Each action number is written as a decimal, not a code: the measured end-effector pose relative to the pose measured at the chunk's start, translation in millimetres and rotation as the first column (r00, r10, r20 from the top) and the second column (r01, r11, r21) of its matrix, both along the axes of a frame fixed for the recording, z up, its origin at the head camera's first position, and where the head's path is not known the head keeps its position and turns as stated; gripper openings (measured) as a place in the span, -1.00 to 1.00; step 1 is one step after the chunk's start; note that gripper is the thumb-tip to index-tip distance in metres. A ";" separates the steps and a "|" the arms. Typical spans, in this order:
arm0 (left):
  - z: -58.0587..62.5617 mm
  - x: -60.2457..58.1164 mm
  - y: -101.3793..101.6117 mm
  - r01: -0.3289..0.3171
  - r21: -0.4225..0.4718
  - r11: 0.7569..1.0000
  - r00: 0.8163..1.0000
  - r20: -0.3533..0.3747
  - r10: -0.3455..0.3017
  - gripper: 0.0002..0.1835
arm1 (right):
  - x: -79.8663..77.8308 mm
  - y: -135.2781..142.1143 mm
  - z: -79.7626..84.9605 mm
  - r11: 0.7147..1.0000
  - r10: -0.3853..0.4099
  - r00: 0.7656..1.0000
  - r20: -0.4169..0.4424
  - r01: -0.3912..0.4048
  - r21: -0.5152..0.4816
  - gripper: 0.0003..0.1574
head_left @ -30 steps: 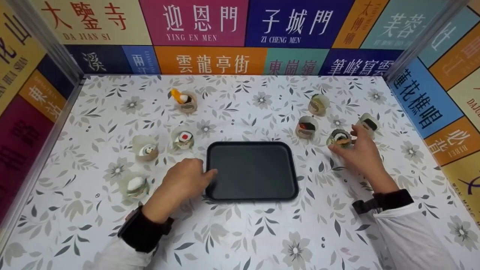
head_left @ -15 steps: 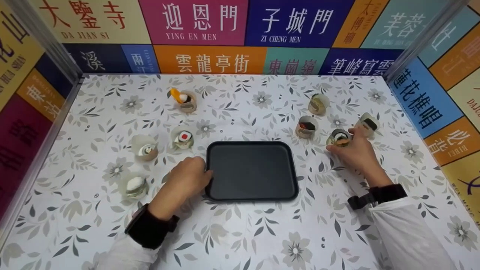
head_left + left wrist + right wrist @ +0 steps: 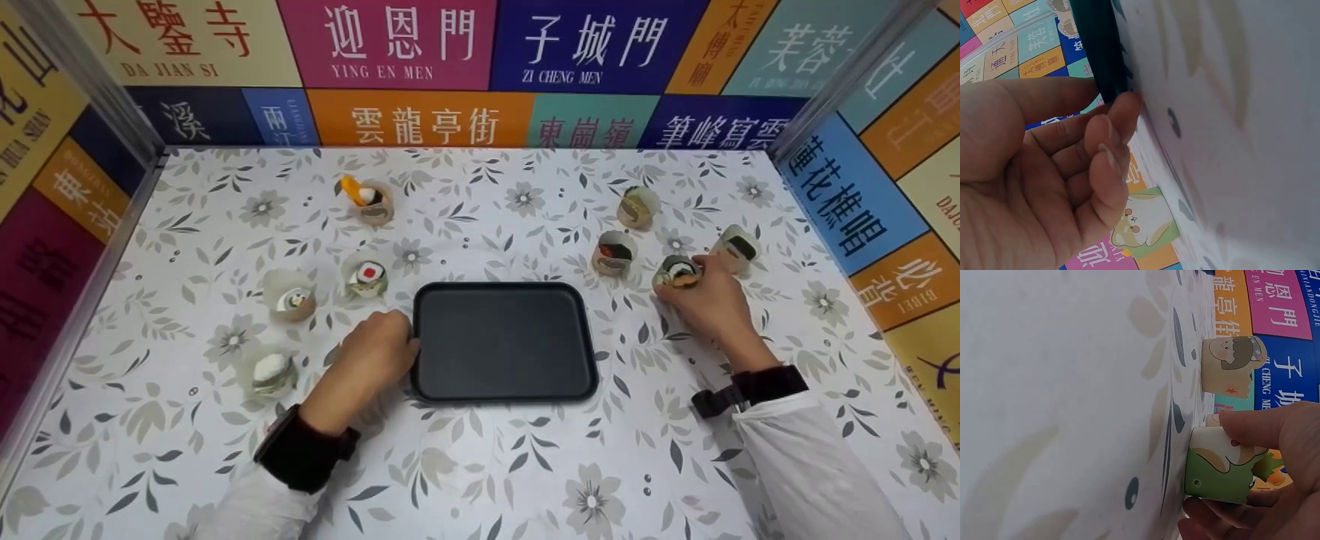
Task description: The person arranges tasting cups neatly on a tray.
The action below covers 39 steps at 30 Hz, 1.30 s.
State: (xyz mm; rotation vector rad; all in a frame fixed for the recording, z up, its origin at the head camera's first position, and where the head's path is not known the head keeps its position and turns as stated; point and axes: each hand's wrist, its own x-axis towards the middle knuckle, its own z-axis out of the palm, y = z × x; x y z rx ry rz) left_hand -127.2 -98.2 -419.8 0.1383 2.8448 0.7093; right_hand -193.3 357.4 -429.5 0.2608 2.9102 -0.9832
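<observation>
My left hand (image 3: pixel 375 350) pinches the left rim of a black rectangular tray (image 3: pixel 589 341) between thumb and fingers. In the left wrist view the tray's dark edge (image 3: pixel 1100 50) runs up from the fingertips, and the other fingers are curled. Over on the right, my right hand (image 3: pixel 716 300) grips a small paper cup (image 3: pixel 679 274) holding a piece of sushi roll. The right wrist view shows this cup's green and white cartoon side (image 3: pixel 1219 464), with the thumb on one side and fingers on the other. The cup stands on the table.
Sushi cups surround the right hand: one at the far right (image 3: pixel 737 250), one with red filling (image 3: pixel 613 255), one behind (image 3: pixel 637 208). Several more stand left of the tray, including one with orange topping (image 3: pixel 371 204). Printed panels (image 3: pixel 420 120) wall the floral table (image 3: pixel 495 472).
My left hand has shifted slightly, and its thumb has drawn back from over the tray onto its rim. My right hand has closed in around the sushi cup.
</observation>
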 end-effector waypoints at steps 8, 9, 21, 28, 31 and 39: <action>-1.2 -0.4 0.1 0.008 0.012 1.000 1.000 -0.021 -0.008 -0.69 | -1.7 0.2 -3.7 1.000 -0.009 1.000 -0.011 0.009 0.018 0.15; -1.6 -0.3 0.0 0.013 0.018 1.000 1.000 -0.027 -0.012 -0.68 | -1.9 0.3 -4.0 1.000 -0.011 1.000 -0.010 0.011 0.022 0.15; -2.9 1.4 -2.4 0.014 0.077 0.997 0.999 -0.052 -0.010 -0.63 | 3.0 0.9 0.2 0.999 -0.018 1.000 -0.019 0.018 0.030 0.11; -4.0 0.4 -2.7 0.020 0.081 0.997 0.999 -0.033 -0.018 -0.64 | 8.0 0.0 8.3 1.000 -0.008 0.998 -0.058 0.009 0.020 0.11; -3.8 0.1 -3.0 0.020 0.080 0.997 1.000 -0.024 -0.018 -0.64 | 8.9 -1.6 11.9 1.000 -0.007 0.997 -0.072 0.007 0.012 0.11; -3.7 -2.0 -2.7 0.023 0.063 0.998 1.000 -0.001 -0.023 -0.59 | 13.3 -12.5 22.8 1.000 0.012 0.990 -0.137 -0.011 0.006 0.06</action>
